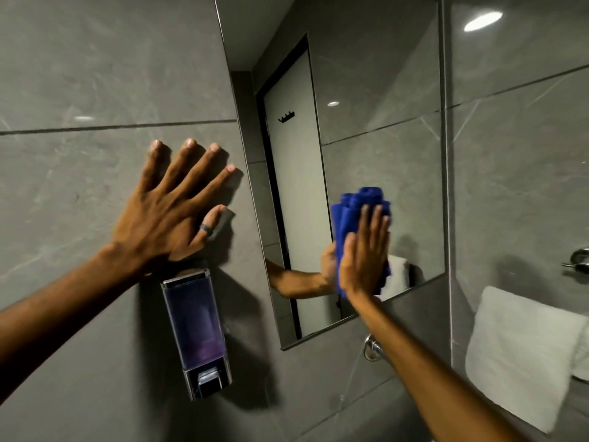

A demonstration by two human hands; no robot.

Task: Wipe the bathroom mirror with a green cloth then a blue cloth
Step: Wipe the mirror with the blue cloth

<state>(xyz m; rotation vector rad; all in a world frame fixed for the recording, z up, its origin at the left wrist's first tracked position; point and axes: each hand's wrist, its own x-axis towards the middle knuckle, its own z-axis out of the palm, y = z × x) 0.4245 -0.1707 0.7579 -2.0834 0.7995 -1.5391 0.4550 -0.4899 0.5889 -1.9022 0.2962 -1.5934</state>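
The rectangular wall mirror (376,90) hangs on grey tiles right of centre. My right hand (365,253) lies flat against its lower part and presses a bunched blue cloth (360,205) onto the glass; the cloth sticks out above and left of my fingers. The hand and cloth are reflected in the glass. My left hand (173,208) rests on the tiled wall left of the mirror, fingers spread, holding nothing. No green cloth is in view.
A clear soap dispenser (197,333) is fixed to the wall just below my left hand. A white towel (522,352) hangs on a rail at the lower right. A chrome fitting (371,347) sits under the mirror, another (578,260) at the far right.
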